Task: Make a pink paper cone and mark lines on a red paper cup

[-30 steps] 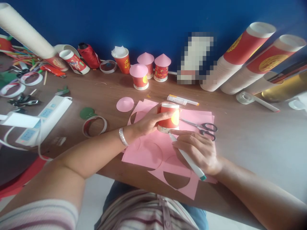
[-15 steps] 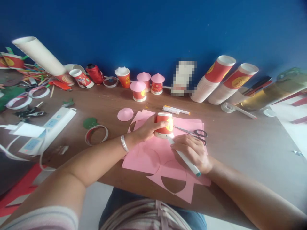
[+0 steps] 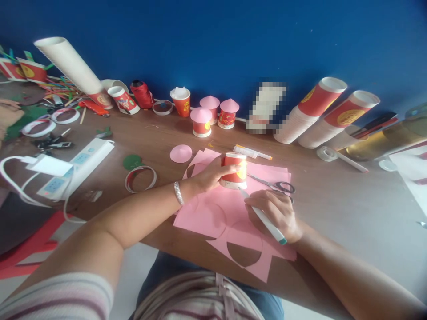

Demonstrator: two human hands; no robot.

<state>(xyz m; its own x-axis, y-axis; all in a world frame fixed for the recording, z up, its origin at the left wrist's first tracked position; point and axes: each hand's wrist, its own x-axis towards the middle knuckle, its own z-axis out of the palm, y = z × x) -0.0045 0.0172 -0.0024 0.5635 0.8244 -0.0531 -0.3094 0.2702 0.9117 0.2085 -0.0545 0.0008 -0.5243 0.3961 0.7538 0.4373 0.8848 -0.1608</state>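
Over pink paper sheets [image 3: 196, 215], the left hand [image 3: 213, 173] kept its grip wrapped around a red paper cup [image 3: 232, 171], thumb across the wall, while the right hand [image 3: 273, 209] had a white marker [image 3: 268, 224] pinched in its grip, tip at the cup's pale lower band; actual contact was too small to confirm. Steady marking seemed to want a firm, uncrushing hold and light strokes. Scissors [image 3: 274, 185] lay just beyond the right knuckles; the near tabletop [image 3: 327, 213] edge ran close below, with more room rightward.

No readable text; yellow emblem [image 3: 242, 170] on held cup [image 3: 231, 178], perhaps lettering.
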